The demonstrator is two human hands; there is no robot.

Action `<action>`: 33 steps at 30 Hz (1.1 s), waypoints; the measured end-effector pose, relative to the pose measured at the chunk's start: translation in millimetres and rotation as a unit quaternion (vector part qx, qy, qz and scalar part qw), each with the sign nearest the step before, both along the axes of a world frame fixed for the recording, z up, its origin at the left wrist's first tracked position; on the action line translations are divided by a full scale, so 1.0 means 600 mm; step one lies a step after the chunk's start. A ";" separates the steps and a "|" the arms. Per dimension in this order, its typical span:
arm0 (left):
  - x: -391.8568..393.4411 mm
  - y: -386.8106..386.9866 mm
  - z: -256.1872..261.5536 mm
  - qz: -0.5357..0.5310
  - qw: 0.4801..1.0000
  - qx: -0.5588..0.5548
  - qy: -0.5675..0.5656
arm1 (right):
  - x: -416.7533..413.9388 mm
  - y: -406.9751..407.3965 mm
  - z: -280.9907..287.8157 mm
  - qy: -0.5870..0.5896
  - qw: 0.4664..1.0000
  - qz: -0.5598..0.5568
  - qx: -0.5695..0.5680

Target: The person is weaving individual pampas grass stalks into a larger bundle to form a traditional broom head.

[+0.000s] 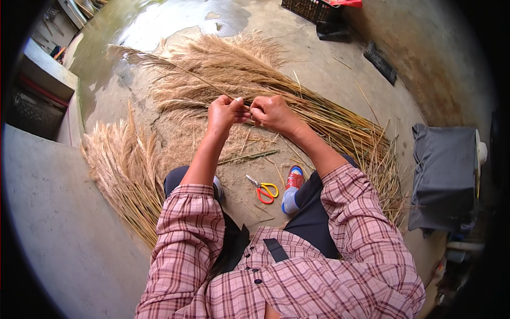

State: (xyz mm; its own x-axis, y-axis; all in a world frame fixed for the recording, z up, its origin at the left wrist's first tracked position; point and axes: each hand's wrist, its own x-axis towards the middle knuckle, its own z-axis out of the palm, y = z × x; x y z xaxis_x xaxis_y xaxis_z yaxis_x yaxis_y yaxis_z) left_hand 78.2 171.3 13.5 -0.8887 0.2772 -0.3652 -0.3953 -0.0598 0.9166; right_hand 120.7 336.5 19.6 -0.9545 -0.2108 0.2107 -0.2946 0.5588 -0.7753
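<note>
Between finger and thumb, my left hand (224,113) grips a dry reed stalk (195,75) whose feathery plume points away to the upper left. My right hand (275,113) pinches the same stalk near its lower end, close beside the left. Just beyond both hands lies a large pile of plumed reed stalks (318,105), plumes to the left and cut stems to the right. On the floor between my feet rests a pair of scissors (266,191) with one red and one yellow handle loop. A smaller bundle of plumes (123,171) lies left of my knee.
Loose fluff (187,139) and a green stem piece (249,156) litter the concrete floor. To the right stands a cloth-covered object (442,175). A black crate (303,10) and a dark block (379,63) are near the far wall. Water wets the floor (159,20) at upper left.
</note>
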 end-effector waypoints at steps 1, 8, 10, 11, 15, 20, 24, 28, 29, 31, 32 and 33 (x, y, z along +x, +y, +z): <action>0.001 0.000 0.001 0.000 1.000 -0.003 0.002 | -0.002 0.000 -0.002 0.035 0.998 0.001 0.043; 0.006 -0.001 0.007 0.001 1.000 -0.004 0.006 | 0.003 0.000 0.008 -0.103 0.991 0.005 -0.090; 0.004 -0.001 0.008 -0.001 1.000 -0.010 0.008 | 0.004 -0.002 0.014 -0.122 0.988 0.009 -0.094; 0.003 -0.001 0.008 -0.002 1.000 -0.015 0.010 | 0.005 -0.003 0.016 -0.122 0.988 0.009 -0.094; 0.003 0.000 0.008 -0.003 1.000 -0.023 0.018 | 0.001 -0.003 0.018 -0.102 0.992 -0.002 -0.075; 0.003 0.001 0.006 -0.004 0.999 -0.029 0.025 | -0.002 -0.002 0.004 -0.085 0.994 -0.001 -0.063; -0.003 0.001 0.005 0.005 1.000 0.004 0.021 | -0.011 0.001 -0.018 -0.198 0.952 -0.070 -0.222; -0.010 -0.003 0.005 0.070 0.996 0.024 0.043 | -0.034 0.022 -0.049 -0.277 0.855 -0.163 -0.407; -0.013 -0.008 0.007 0.099 0.993 0.031 0.054 | -0.039 0.032 -0.058 -0.293 0.803 -0.202 -0.478; -0.017 -0.015 0.012 0.105 0.992 0.029 0.060 | -0.051 0.054 -0.077 -0.272 0.800 -0.222 -0.487; -0.020 -0.021 0.015 0.136 0.987 0.032 0.078 | -0.055 0.068 -0.086 -0.288 0.781 -0.256 -0.491; -0.022 -0.027 0.019 0.156 0.983 0.037 0.092 | -0.058 0.086 -0.093 -0.302 0.758 -0.269 -0.512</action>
